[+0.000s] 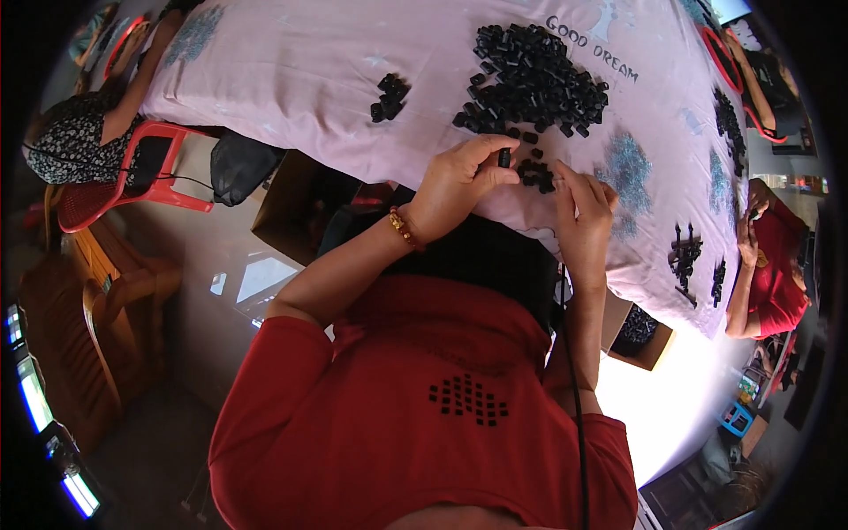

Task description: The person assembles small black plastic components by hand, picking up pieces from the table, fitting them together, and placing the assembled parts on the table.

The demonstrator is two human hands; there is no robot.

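Observation:
My left hand (449,190), with a beaded bracelet at the wrist, pinches a small black cylindrical plastic piece (504,158) upright between thumb and fingers. Just to the right, my right hand (585,212) has its thumb and forefinger brought together at the edge of a little group of small black parts (533,171). Whatever lies between those right fingertips is too small to make out. Beyond both hands is a large heap of black plastic pieces (541,75). A smaller cluster of the same black pieces (389,97) sits farther left on the pink cloth (291,75).
Black sticks or parts (685,256) lie at the table's right side, where a person in red (777,256) works. At the far left, another person sits on a red chair (115,181). Open cardboard boxes (281,216) stand below the table edge. A black cable hangs beside my right arm.

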